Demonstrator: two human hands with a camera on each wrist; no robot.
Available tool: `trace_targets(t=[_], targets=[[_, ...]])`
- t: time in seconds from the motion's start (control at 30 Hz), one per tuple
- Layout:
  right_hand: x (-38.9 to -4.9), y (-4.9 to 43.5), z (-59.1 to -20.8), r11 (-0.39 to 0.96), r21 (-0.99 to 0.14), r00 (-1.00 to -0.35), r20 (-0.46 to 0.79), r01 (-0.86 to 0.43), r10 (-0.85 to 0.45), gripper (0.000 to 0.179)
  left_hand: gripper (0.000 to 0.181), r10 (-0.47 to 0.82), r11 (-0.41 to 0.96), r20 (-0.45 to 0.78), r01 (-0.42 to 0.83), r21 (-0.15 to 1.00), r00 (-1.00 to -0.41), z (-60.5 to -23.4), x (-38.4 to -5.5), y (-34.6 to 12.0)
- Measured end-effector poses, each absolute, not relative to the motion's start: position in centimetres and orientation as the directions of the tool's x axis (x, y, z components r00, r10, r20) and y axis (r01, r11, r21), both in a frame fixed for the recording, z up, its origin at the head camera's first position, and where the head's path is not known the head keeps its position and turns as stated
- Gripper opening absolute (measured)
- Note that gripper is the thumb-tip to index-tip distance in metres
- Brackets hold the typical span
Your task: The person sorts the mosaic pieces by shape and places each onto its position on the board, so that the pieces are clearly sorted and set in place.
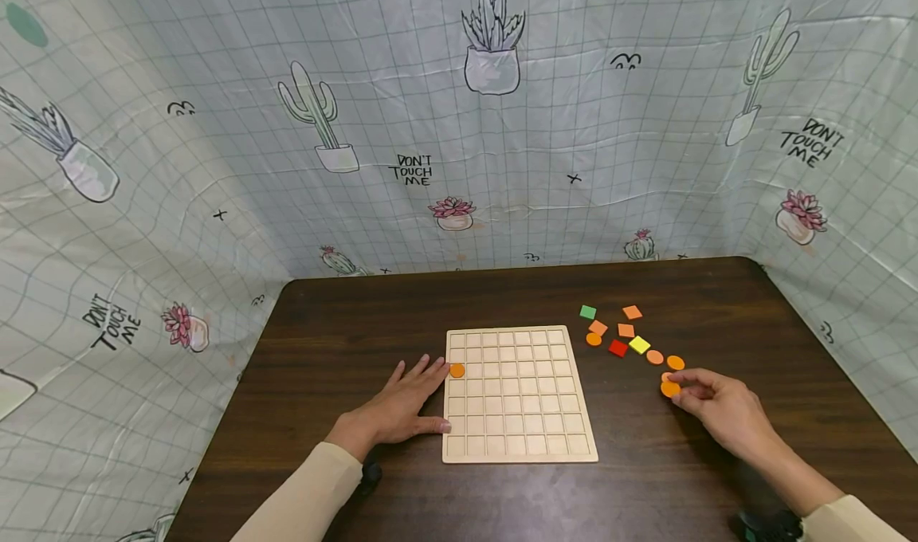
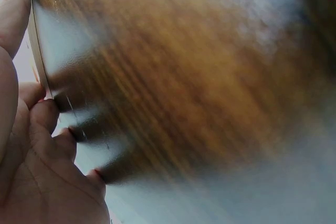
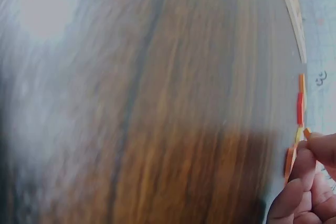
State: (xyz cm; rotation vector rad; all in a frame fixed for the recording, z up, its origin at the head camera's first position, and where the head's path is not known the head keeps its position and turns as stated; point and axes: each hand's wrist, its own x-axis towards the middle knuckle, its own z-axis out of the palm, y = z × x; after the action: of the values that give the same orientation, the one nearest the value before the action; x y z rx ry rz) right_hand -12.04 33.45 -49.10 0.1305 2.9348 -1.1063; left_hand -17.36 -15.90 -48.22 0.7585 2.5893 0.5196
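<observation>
A light wooden board (image 1: 516, 394) with a grid of square recesses lies on the table. One orange disc (image 1: 457, 371) sits in its left column, third row from the far edge. My left hand (image 1: 403, 405) rests spread out at the board's left edge, with fingertips and thumb touching the rim. To the right of the board, my right hand (image 1: 726, 411) pinches an orange disc (image 1: 670, 390) between thumb and fingers. A paler disc (image 1: 667, 377) shows partly behind it. In the right wrist view the pinched disc (image 3: 307, 133) appears edge-on.
Several loose pieces lie right of the board: a green square (image 1: 588, 312), a red square (image 1: 618, 348), a yellow square (image 1: 640, 345), orange squares (image 1: 632, 312) and orange discs (image 1: 675, 363). A patterned curtain (image 1: 495, 143) surrounds the dark wooden table (image 1: 358, 319) at the back and sides.
</observation>
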Motion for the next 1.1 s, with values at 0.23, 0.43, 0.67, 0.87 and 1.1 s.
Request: trace_targets(t=[0.23, 0.43, 0.67, 0.87, 1.1], targets=[[-12.3, 32.2, -49.0, 0.608, -0.788, -0.995, -0.074, 0.096, 0.061, 0.038, 0.095, 0.567, 0.789, -0.268, 0.420, 0.448, -0.779, -48.2, -17.4, -16.0], [-13.1, 30.5, -48.8, 0.493, -0.859, -0.990, -0.128, 0.138, 0.053, 0.043, 0.095, 0.563, 0.790, -0.267, 0.414, 0.452, -0.782, -48.3, -17.4, -16.1], [-14.4, 27.4, -48.5, 0.435, -0.891, -0.991, -0.134, 0.127, 0.013, 0.041, 0.094, 0.561, 0.789, -0.265, 0.408, 0.460, -0.784, -48.3, -17.3, -16.1], [-15.3, 24.7, -48.2, 0.381, -0.917, -0.988, -0.146, 0.118, -0.046, 0.041, 0.094, 0.565, 0.787, -0.266, 0.414, 0.457, -0.781, -48.4, -17.4, -16.0], [-16.5, 21.3, -48.0, 0.331, -0.938, -0.987, -0.142, 0.108, -0.081, 0.038, 0.095, 0.565, 0.785, -0.260, 0.414, 0.460, -0.783, -48.6, -17.4, -16.1]])
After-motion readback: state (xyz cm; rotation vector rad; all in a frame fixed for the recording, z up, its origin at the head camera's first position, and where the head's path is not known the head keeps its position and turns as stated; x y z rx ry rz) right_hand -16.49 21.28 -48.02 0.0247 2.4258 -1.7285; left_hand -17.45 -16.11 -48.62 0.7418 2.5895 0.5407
